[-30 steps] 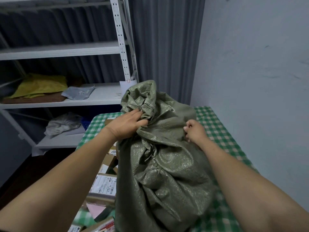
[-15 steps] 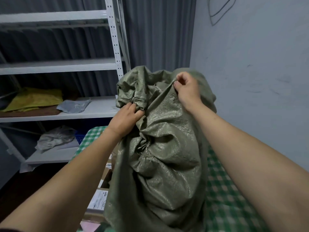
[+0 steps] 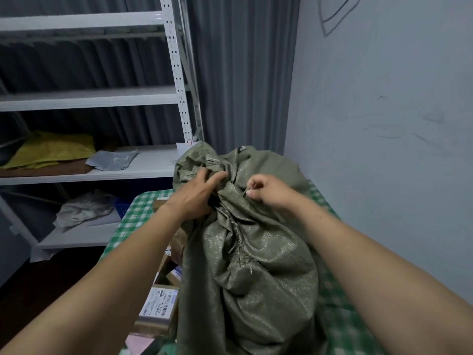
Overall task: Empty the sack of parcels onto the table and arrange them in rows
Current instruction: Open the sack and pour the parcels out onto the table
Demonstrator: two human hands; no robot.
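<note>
Woven sack (image 3: 245,265): left hand (image 3: 194,193) grips its folds, right hand (image 3: 266,190) pinches them. Swinging it could sweep parcels (image 3: 158,303) off the table (image 3: 143,208)'s left edge.

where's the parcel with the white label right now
In the head view the labelled parcel lies low and left of centre on the checked table, right beside the green sack.

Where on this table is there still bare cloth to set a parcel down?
Bare checked cloth shows on the table in a strip between the sack and the wall, and at the far left corner, beyond the parcels. The near left side is crowded: parcels lie packed right up against the sack there.
</note>
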